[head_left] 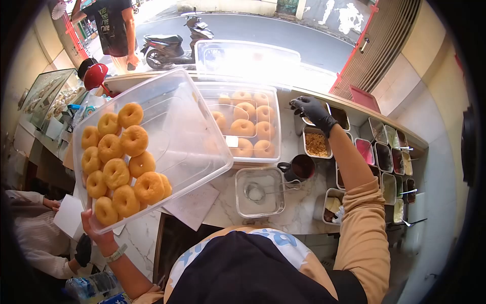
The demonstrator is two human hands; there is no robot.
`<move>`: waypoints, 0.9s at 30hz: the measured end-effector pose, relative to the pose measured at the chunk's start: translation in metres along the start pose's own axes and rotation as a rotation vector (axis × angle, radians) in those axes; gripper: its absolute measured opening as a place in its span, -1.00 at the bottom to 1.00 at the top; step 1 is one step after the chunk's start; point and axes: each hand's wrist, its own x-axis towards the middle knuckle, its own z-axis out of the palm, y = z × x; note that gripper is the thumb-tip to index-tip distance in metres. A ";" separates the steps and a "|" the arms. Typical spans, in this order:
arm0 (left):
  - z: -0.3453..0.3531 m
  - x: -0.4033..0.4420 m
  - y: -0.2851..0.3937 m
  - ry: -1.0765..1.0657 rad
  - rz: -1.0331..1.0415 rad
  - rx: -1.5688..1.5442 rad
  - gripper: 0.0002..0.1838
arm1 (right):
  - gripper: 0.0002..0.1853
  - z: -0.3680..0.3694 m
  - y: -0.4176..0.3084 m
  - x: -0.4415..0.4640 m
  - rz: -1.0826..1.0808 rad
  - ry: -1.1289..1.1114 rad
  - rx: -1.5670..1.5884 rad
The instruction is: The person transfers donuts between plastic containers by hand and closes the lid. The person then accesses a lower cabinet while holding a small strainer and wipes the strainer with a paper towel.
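My left hand (96, 229), bare, grips the lower left corner of a clear plastic tub (187, 131), held tilted above the counter. Plain ring donuts (116, 172) are gathered in the tub's left half. My right hand (313, 110), in a black glove, is over the topping containers at the counter's back, beside a tin of brown crumbs (317, 144). Its fingers are bent, and whether they hold anything is too small to tell. Behind the held tub stands a lidded clear box (276, 124) with more donuts.
A glass dish (259, 207) and a dark mug (302, 167) stand on the marble counter (217, 218). Several topping tins (383, 157) line the right. A co-worker's gloved hand (83, 250) is at lower left, near white paper. Outside are a person (111, 30) and a scooter (172, 45).
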 end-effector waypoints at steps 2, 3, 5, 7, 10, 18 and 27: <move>-0.004 -0.027 0.011 0.034 0.058 -0.004 -0.28 | -0.63 0.009 0.021 0.040 0.121 0.059 0.113; -0.010 -0.039 0.016 0.028 0.074 0.000 -0.28 | -0.63 0.019 0.033 0.065 0.154 0.078 0.110; -0.030 -0.060 0.022 0.066 0.117 0.009 -0.28 | -0.64 0.046 0.060 0.120 0.219 0.110 0.102; -0.059 -0.079 0.031 0.154 0.171 0.022 -0.29 | -0.66 0.073 0.092 0.180 0.211 0.298 -0.368; -0.062 -0.102 0.032 0.286 0.245 0.040 -0.37 | -0.68 0.096 0.062 0.169 0.265 0.603 -0.390; -0.061 -0.124 0.022 0.294 0.230 -0.033 -0.33 | -0.72 0.078 -0.021 0.127 -0.229 0.797 0.329; -0.058 -0.119 0.015 0.283 0.166 -0.075 -0.32 | -0.75 0.034 -0.144 -0.005 -0.751 0.747 0.443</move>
